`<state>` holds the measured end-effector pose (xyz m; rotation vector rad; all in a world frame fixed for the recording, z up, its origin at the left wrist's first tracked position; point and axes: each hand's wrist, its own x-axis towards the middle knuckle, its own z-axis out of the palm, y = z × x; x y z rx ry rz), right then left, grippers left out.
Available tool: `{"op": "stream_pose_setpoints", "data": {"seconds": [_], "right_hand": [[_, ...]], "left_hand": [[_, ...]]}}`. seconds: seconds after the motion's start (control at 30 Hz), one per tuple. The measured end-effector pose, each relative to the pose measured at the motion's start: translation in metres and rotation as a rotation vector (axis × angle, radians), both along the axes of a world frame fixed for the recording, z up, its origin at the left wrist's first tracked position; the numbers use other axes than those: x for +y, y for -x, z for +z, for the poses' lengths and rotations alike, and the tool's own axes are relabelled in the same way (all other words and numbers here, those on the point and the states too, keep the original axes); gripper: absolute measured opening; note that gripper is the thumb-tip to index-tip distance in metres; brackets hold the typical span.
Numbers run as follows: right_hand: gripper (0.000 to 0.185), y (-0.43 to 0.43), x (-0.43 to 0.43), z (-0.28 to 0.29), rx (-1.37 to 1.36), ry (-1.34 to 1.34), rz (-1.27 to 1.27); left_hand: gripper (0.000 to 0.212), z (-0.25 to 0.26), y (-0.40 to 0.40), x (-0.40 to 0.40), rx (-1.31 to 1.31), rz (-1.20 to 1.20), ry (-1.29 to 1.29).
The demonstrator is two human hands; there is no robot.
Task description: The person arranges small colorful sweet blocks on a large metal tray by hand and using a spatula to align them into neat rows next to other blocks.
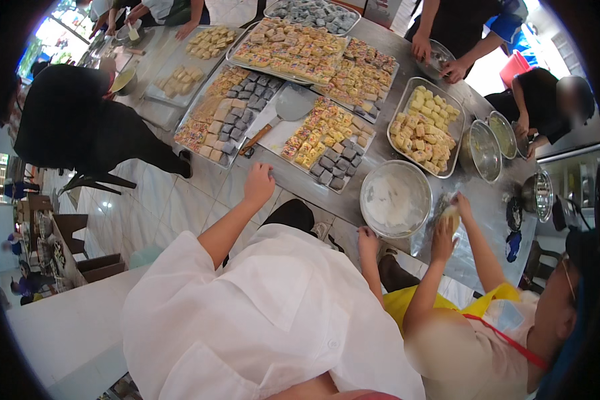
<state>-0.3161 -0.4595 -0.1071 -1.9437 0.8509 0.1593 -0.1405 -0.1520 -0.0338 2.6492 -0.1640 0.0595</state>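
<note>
My left hand [259, 183] hangs near the table's edge, below a wide metal scraper [294, 102] with a wooden handle; its fingers are curled and I cannot tell if anything is in them. My right hand [368, 243] is at the near rim of a steel bowl [395, 199] with white powder inside; whether it grips the rim is unclear. The scraper lies on a tray of small square dough pieces [316, 135], some yellow with coloured sprinkles, some grey-purple. Left of it is another tray with sprinkled, tan and grey-purple pieces [220, 112].
Sheet trays of sprinkled pieces [292, 47] and a deep tray of yellow pieces [425, 130] stand farther back. On my right a co-worker's hands [445, 235] handle dough. Steel bowls [481, 150] stand beyond. A person in black [80, 120] is at the left.
</note>
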Motion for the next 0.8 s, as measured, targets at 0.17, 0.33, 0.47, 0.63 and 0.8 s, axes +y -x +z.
{"op": "stream_pose_setpoints", "data": {"seconds": [0.17, 0.33, 0.47, 0.63, 0.8], "right_hand": [[0.030, -0.032, 0.043, 0.071, 0.034, -0.007, 0.302], [0.028, -0.048, 0.057, 0.088, -0.022, 0.197, 0.475], [0.022, -0.065, 0.088, 0.112, -0.129, 0.296, 0.536], [0.022, -0.104, 0.143, 0.116, -0.256, 0.296, 0.642], [0.030, -0.137, 0.187, 0.108, -0.404, 0.487, 0.888]], "left_hand": [[0.016, 0.012, 0.003, 0.012, -0.189, -0.081, -0.175], [0.018, 0.000, -0.008, 0.019, -0.108, -0.244, -0.326], [0.019, 0.003, -0.017, 0.026, -0.247, -0.276, -0.200], [0.020, 0.005, -0.037, 0.040, 0.022, -0.460, -0.315], [0.016, 0.029, -0.036, 0.048, 0.036, -0.515, -0.245]]}}
